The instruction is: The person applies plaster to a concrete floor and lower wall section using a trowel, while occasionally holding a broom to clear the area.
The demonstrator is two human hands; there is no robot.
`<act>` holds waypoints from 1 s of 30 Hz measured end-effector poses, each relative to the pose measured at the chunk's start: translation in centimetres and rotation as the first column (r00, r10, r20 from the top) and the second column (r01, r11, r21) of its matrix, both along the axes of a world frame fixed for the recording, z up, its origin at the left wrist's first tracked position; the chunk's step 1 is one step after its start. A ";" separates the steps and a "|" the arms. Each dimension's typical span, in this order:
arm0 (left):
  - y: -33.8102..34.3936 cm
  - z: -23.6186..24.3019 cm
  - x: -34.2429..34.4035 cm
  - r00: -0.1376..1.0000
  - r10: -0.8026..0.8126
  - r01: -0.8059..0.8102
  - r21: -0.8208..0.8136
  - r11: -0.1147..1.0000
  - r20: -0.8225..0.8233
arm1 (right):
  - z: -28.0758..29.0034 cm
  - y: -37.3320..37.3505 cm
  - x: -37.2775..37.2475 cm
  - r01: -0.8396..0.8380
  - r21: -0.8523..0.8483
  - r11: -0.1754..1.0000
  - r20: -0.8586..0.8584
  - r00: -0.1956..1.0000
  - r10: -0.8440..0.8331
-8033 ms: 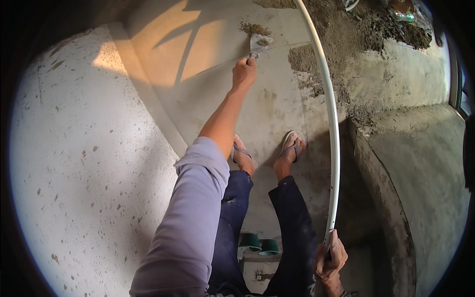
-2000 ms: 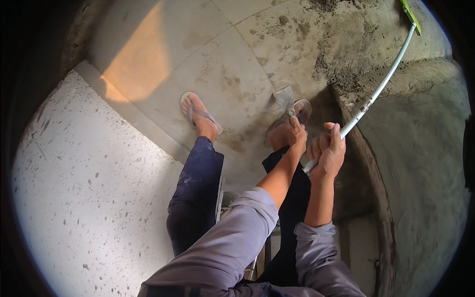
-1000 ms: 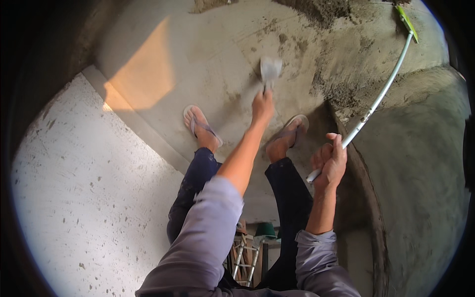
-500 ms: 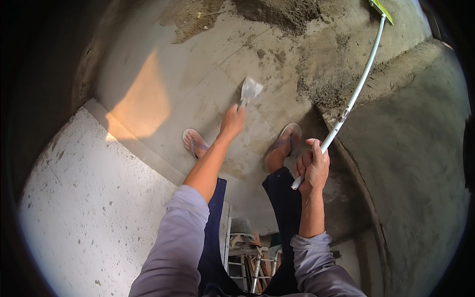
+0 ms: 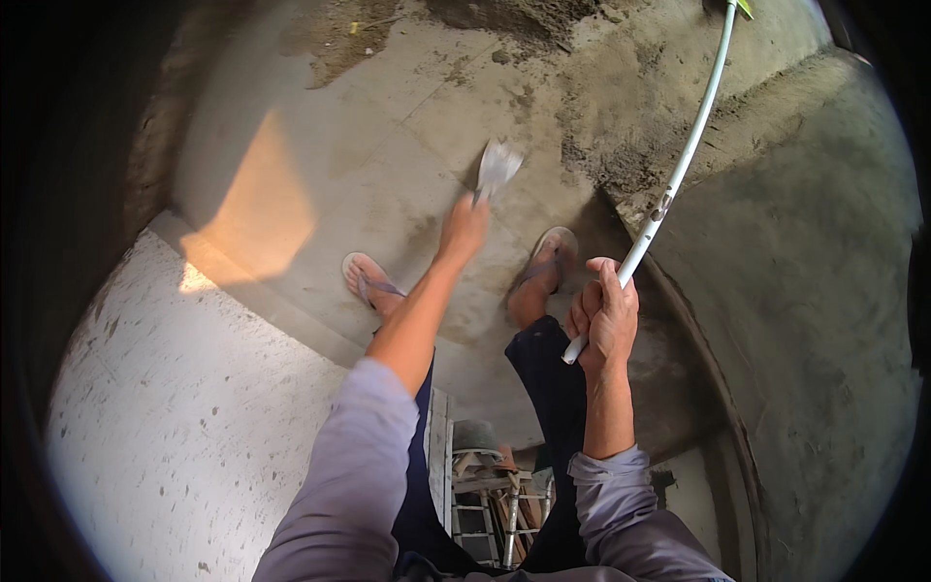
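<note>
My left hand [image 5: 464, 228] is closed round the handle of a scraper [image 5: 498, 167], whose broad pale blade points away from me over the floor and is slightly blurred. On the right, my right hand [image 5: 606, 312] grips a long white pole [image 5: 690, 145] close to its near end. The pole runs up and away to the far right, where a bit of the yellow-green head [image 5: 745, 8] at its end shows at the picture's edge. The handle of the scraper is mostly hidden in my fist.
Dirt heaps [image 5: 514, 15] lie on the dusty floor [image 5: 378, 145] ahead. A speckled white slab [image 5: 194, 407] stands at left, a grey plastered surface [image 5: 805, 291] at right with a raised edge. Behind my legs are a ladder-like frame [image 5: 509, 524] and a bucket [image 5: 473, 436].
The view has shifted a little, so the floor and feet sit further left and the pole's head is mostly out of frame. The scraper has swung slightly to the right. Both grips are kept.
</note>
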State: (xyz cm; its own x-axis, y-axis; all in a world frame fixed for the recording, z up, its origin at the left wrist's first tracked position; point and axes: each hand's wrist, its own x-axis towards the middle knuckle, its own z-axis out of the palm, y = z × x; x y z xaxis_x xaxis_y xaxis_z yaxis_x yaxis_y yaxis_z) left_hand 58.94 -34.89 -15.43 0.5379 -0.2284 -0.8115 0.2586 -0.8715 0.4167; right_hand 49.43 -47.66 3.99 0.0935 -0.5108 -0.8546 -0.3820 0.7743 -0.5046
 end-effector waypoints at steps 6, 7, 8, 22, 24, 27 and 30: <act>-10.3 -3.4 6.3 0.994 0.040 -0.032 -0.079 0.996 0.102 | 0.7 -0.5 0.5 -0.031 0.030 0.999 0.034 0.999 0.030; -9.0 -3.2 4.7 0.999 0.023 -0.020 -0.091 0.996 0.034 | 0.5 -0.6 0.4 -0.021 0.026 0.999 0.024 0.999 0.021; -6.5 -2.7 2.2 1.000 -0.006 0.003 -0.103 0.995 -0.030 | 0.3 -0.7 0.3 -0.002 0.021 1.000 0.020 1.000 0.001; -3.0 -0.8 4.5 1.000 -0.004 0.006 -0.065 0.998 0.023 | 0.3 -0.4 0.0 0.016 0.017 1.000 -0.010 1.000 -0.016; 1.8 2.7 0.6 0.982 -0.083 0.096 0.066 0.993 -0.170 | 0.4 -0.4 0.1 -0.008 0.017 1.000 -0.017 1.000 0.008; 6.6 -0.5 -5.3 0.986 -0.115 0.128 0.101 0.987 -0.121 | 0.6 -0.6 0.5 -0.007 0.022 1.000 -0.013 1.000 0.007; -0.8 -1.5 -2.8 0.991 -0.072 0.067 -0.051 0.996 -0.109 | 0.8 -1.1 0.2 0.002 -0.005 1.000 -0.011 1.000 -0.002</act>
